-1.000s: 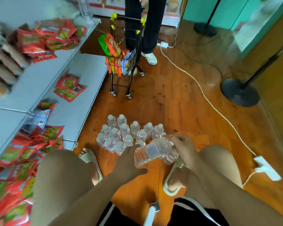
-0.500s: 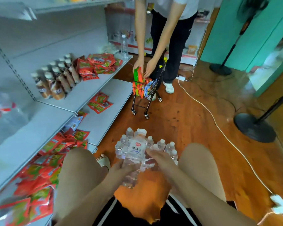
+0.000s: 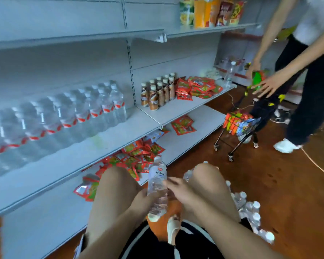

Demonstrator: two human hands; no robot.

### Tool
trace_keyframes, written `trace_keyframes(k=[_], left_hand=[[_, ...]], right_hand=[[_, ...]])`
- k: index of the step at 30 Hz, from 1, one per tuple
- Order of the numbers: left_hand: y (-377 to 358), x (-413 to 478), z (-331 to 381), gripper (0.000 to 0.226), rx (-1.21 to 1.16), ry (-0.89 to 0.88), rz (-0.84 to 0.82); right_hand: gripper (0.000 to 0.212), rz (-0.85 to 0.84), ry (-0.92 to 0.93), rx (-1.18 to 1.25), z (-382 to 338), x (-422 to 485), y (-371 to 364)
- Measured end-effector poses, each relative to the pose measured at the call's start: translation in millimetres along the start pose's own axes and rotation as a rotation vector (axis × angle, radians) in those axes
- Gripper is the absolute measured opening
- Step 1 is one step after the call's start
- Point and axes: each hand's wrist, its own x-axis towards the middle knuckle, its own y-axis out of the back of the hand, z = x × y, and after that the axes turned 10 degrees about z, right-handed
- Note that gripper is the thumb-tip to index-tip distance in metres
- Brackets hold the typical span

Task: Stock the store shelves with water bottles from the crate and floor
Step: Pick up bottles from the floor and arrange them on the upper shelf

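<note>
1. A squatting stocker holds a bottle [image 3: 157,181] upright between the knees, near the foot of the shelving. Its cap is up, and it looks ready to be lifted to the shelf [image 3: 110,139] at left.
2. The left grip [image 3: 143,201] is wrapped round the bottle's lower body and appears to carry its weight. The right grip [image 3: 179,190] meets the bottle's right side with its fingertips, seemingly to steady it. Blur hides whether it clasps the bottle.
3. A row [image 3: 67,116] of water bottles lines the back of the middle shelf at left. The bare strip in front of it is the likely landing place.
4. More bottles, the floor stock [image 3: 248,206], stand clustered to the right of the right knee, near at hand and waiting to be shelved. No crate is in view.
5. The held bottle is clear ribbed plastic with a white cap and a pale label that has a red mark and blue writing. A second white cap shows at its low end, so there may be an inverted bottle behind it, though that cannot be told.
6. Red packets [image 3: 138,156] litter the bottom shelf just beyond the knees. At far right, another person [image 3: 310,94] reaches over a small cart [image 3: 239,128] loaded with packets.
</note>
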Motion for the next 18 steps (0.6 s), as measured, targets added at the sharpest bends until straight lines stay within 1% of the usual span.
trace_keyframes(k=[2,4,5,7,8,12,16,18], left_hand=[[19,-8,-4,0.065,-0.053,-0.036,0.094],[37,-15,-12,0.07,-0.108,-0.062,0.191],[46,-21,-14,0.07,-0.136,-0.07,0.235],[64,-35,-20,0.065,-0.2,-0.104,0.328],[73,-44,-22,0.063,-0.228,-0.124,0.374],[110,-83,-21,0.044,-0.282,-0.185,0.499],[138,-123,-7,0.052,-0.338,-0.261,0.672],[151,-141,7,0.046,-0.311,-0.34,0.733]], right_hand=[[0.016,-0.043,0.02,-0.003,-9,4,-21],[0.014,-0.116,0.015,0.019,-19,6,-43],[0.019,-0.154,0.027,0.025,-24,5,-54],[0.039,-0.22,0.068,0.02,-27,7,-76],[0.042,-0.267,0.084,0.011,-32,3,-85],[0.041,-0.446,0.167,0.025,-55,-14,-120],[0.032,-0.634,0.266,0.045,-90,-33,-151],[0.031,-0.72,0.358,0.025,-115,-43,-168]])
